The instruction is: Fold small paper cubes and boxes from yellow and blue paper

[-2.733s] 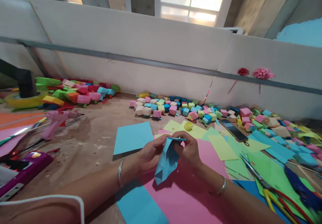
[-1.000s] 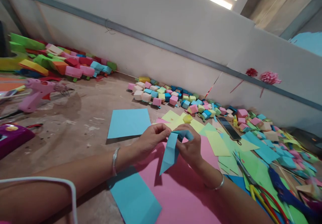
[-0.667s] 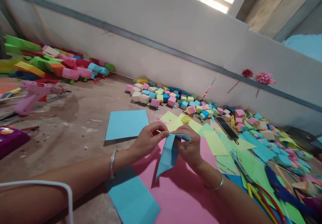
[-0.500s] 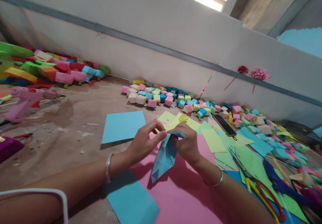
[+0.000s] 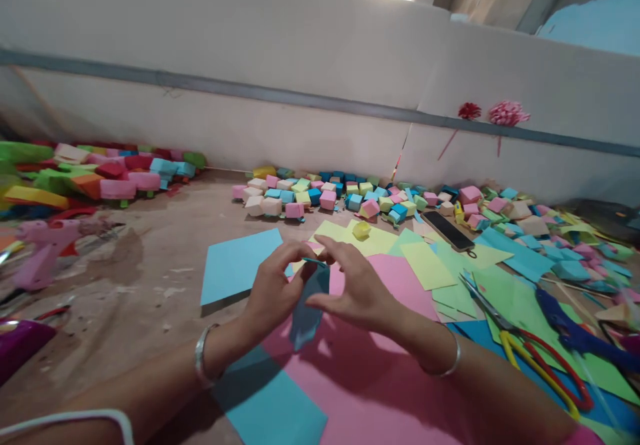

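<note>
Both my hands hold a folded blue paper piece [image 5: 307, 301] above a large pink sheet [image 5: 370, 378] on the worn table. My left hand [image 5: 273, 291] curls round its left side, fingertips pinching the top edge. On the other side my right hand [image 5: 353, 288] pinches the same top edge with thumb and forefinger, the other fingers lifted. The paper hangs downward between the palms, mostly in shadow. Each wrist wears a silver bangle.
A blue square sheet [image 5: 235, 265] lies left of the hands, another blue sheet [image 5: 273, 408] near me. Several small paper cubes [image 5: 320, 195] line the wall. A phone [image 5: 447, 230], scissors [image 5: 530, 355], green and yellow sheets [image 5: 435, 268] lie right; a pink glue gun [image 5: 45, 248] left.
The hands have drawn closer round the blue paper, which now looks shorter and more tucked between the palms. The camera has tilted down and levelled.
</note>
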The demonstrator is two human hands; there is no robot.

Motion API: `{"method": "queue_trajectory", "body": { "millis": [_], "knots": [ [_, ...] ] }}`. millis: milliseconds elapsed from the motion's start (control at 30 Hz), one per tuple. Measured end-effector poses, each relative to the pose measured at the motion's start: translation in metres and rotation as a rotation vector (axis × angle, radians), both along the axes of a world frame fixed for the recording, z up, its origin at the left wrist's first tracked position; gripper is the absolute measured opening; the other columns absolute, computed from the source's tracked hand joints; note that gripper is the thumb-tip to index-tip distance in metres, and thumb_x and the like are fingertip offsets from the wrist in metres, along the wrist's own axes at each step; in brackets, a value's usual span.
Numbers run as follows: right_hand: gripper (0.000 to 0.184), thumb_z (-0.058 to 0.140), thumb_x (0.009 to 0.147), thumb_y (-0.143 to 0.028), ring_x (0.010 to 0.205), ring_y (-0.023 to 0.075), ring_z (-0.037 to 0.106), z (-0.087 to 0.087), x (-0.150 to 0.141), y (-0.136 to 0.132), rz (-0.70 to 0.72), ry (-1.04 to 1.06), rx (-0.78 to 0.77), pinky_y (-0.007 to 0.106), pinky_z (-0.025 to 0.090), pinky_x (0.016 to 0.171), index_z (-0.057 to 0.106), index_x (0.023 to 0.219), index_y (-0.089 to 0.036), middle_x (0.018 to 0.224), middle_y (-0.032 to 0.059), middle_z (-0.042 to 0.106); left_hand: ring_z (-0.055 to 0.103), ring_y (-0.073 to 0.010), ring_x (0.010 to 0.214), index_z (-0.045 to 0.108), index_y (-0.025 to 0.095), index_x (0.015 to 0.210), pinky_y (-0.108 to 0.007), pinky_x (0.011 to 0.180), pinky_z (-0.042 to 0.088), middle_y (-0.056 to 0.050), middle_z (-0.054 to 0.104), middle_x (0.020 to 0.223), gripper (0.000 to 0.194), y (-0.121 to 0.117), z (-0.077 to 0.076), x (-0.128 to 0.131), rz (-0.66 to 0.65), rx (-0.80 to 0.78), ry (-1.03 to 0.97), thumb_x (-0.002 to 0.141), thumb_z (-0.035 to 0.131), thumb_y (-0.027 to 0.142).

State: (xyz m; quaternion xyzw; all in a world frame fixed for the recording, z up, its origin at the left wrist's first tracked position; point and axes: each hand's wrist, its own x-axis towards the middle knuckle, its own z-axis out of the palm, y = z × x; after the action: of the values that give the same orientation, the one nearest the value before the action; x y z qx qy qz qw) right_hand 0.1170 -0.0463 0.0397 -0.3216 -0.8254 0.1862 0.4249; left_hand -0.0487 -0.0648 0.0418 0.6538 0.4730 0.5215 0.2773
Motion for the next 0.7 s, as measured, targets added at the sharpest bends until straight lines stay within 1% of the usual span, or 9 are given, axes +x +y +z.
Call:
{"method": "queue_trajectory", "body": {
  "millis": [33,67,133,200,300,433,500,567,700],
  "knots": [
    [0.057,0.068,0.079,-0.031,0.094,0.0209,0.061,0.006,0.003,0.003,0.009,0.130,-0.087,0.032,0.051,0.074,0.051,0.132,-0.021,0.108,0.0082,0.066,0.060,-0.0217,0.088,0.065,0.021,0.081,-0.032,0.081,0.046,-0.004,0.066,0.089,0.003,0.002,0.001,-0.001,0.000,-0.022,-0.099,0.079,0.063,0.021],
    [0.044,0.064,0.083,-0.031,0.094,0.0194,0.063,0.010,0.006,0.008,-0.015,0.258,-0.145,0.030,0.051,0.073,0.057,0.126,-0.021,0.107,0.0079,0.067,0.061,-0.0213,0.087,0.064,0.021,0.082,-0.031,0.080,0.047,-0.004,0.066,0.089,0.005,0.003,0.002,-0.001,-0.004,-0.042,-0.194,0.079,0.065,0.025],
    [0.022,0.055,0.089,-0.027,0.093,0.0177,0.063,0.015,0.012,0.017,-0.109,0.431,-0.155,0.029,0.050,0.073,0.066,0.107,-0.020,0.101,0.0070,0.068,0.062,-0.0207,0.086,0.064,0.020,0.083,-0.031,0.078,0.049,-0.005,0.066,0.089,0.013,0.005,0.001,-0.002,0.000,-0.053,-0.327,0.078,0.069,0.030],
    [0.015,0.055,0.088,-0.023,0.089,0.0167,0.063,0.012,0.014,0.024,-0.133,0.476,-0.125,0.027,0.049,0.070,0.069,0.092,-0.020,0.094,0.0059,0.069,0.062,-0.0203,0.087,0.065,0.019,0.083,-0.030,0.080,0.050,-0.005,0.067,0.089,0.016,0.006,-0.002,-0.001,0.012,-0.028,-0.364,0.077,0.072,0.033],
    [0.013,0.058,0.085,-0.018,0.081,0.0154,0.062,0.002,0.012,0.028,-0.036,0.440,-0.071,0.026,0.049,0.065,0.070,0.088,-0.020,0.087,0.0048,0.068,0.062,-0.0182,0.088,0.066,0.020,0.085,-0.029,0.080,0.050,-0.005,0.068,0.091,0.015,0.007,-0.007,-0.001,0.017,-0.005,-0.355,0.079,0.072,0.033],
    [0.014,0.058,0.087,-0.020,0.084,0.0158,0.062,-0.008,0.007,0.026,0.042,0.384,0.004,0.030,0.051,0.074,0.071,0.091,-0.021,0.087,0.0055,0.066,0.062,-0.0161,0.080,0.067,0.018,0.084,-0.026,0.070,0.049,-0.004,0.067,0.088,0.016,0.008,-0.009,-0.002,0.058,-0.073,-0.324,0.076,0.074,0.031],
    [0.013,0.060,0.086,-0.023,0.087,0.0167,0.061,-0.008,0.006,0.024,0.038,0.355,0.024,0.031,0.050,0.079,0.071,0.092,-0.020,0.090,0.0064,0.067,0.060,-0.0150,0.073,0.067,0.018,0.083,-0.025,0.065,0.049,-0.002,0.067,0.080,0.016,0.008,-0.008,-0.003,0.047,-0.142,-0.301,0.075,0.074,0.030],
    [0.013,0.065,0.081,-0.023,0.088,0.0181,0.061,-0.006,0.006,0.022,0.016,0.302,0.038,0.032,0.049,0.080,0.069,0.093,-0.019,0.091,0.0068,0.067,0.059,-0.0147,0.071,0.068,0.017,0.083,-0.025,0.063,0.048,-0.001,0.066,0.076,0.015,0.008,-0.008,-0.003,0.025,-0.179,-0.251,0.074,0.073,0.028],
    [0.014,0.064,0.071,-0.016,0.082,0.0190,0.058,-0.003,0.001,0.014,-0.083,0.165,0.002,0.032,0.046,0.075,0.063,0.085,-0.018,0.083,0.0044,0.066,0.059,-0.0146,0.074,0.066,0.016,0.080,-0.025,0.067,0.048,-0.001,0.064,0.077,0.008,0.008,-0.011,-0.003,0.016,-0.137,-0.107,0.075,0.069,0.023]
  ]
}}
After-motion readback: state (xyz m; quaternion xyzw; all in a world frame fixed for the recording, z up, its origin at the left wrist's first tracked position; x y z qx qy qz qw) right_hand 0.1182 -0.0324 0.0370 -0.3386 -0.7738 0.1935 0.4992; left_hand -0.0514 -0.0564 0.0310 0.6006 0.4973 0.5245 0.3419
